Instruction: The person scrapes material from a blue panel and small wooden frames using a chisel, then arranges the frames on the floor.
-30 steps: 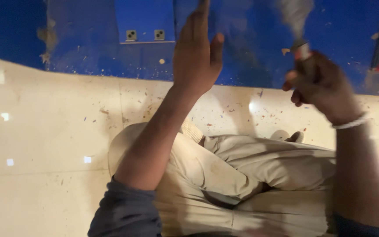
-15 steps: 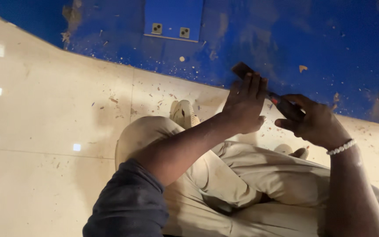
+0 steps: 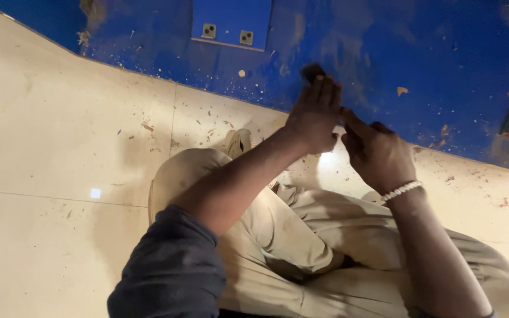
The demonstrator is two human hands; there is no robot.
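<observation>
The cream tiled floor [image 3: 48,176] fills the lower and left part of the view, speckled with small chips and dust; above it, from ten o'clock round to three o'clock, runs the blue wall [image 3: 431,53], scuffed and flecked with pale debris; at twelve o'clock on that wall sits a blue plate with two small square fittings [image 3: 229,23]. The person's legs in beige trousers [image 3: 301,235] are folded at the centre and toward five o'clock; a pale shoe tip [image 3: 238,141] pokes out at about eleven o'clock from the knee.

The left hand [image 3: 313,118] is raised just above centre, its fingers curled closed around a small dark tool [image 3: 312,72]; only the tool's blurred end shows, sticking out at twelve o'clock from the fingertips, against the blue wall; what kind of tool it is cannot be told. The right hand [image 3: 378,154] lies just beside the left, at its four o'clock, fingers bent inward toward the left palm, seemingly touching it; whether it grips anything cannot be told. A white beaded bracelet [image 3: 402,191] circles the right wrist.
</observation>
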